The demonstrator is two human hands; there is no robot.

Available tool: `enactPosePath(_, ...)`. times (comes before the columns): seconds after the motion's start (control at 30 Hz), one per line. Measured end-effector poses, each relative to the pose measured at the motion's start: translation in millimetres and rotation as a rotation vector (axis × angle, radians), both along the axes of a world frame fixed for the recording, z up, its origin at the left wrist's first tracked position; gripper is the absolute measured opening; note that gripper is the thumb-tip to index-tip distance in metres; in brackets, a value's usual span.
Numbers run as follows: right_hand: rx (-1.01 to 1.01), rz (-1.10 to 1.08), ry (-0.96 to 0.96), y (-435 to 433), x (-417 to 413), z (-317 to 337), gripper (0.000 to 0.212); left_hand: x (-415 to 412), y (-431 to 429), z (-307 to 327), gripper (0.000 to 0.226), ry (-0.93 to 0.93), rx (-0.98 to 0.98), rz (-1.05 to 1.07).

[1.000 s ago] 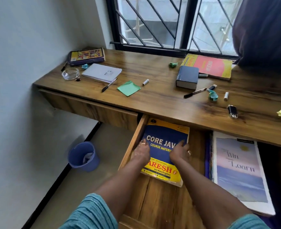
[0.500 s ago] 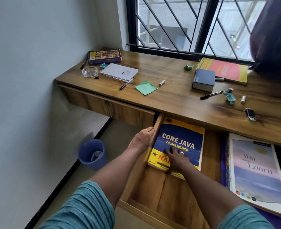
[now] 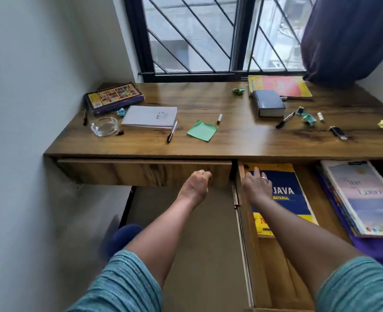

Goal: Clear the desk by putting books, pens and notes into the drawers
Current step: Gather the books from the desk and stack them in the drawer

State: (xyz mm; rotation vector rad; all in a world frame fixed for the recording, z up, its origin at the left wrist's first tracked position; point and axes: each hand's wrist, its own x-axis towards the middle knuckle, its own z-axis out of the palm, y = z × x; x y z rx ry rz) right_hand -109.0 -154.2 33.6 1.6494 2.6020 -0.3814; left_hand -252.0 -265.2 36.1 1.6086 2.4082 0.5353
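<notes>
Evidently the flat right hand seated the blue book in the open drawer. The left hand curled at the closed drawer, grip unclear.

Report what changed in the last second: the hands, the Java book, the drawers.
The left hand left the Java book and moved left to the closed left drawer, fingers curled at its front; whether it grips is unclear. The right hand slid up the book, fingers straight, and the book now lies straight in the open drawer. Unchanged: the book stack beside it and the desk clutter.
</notes>
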Motion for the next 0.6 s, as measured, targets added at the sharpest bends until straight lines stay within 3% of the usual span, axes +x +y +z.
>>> enactPosePath(0.37,0.116,-0.177,0.205,59,-46,-5,0.042,-24,99,16,0.054,0.018,0.005,-0.358)
enactPosePath(0.6,0.176,-0.281,0.352,147,-97,15,0.041,-63,186,31,0.054,0.011,0.062,-0.376)
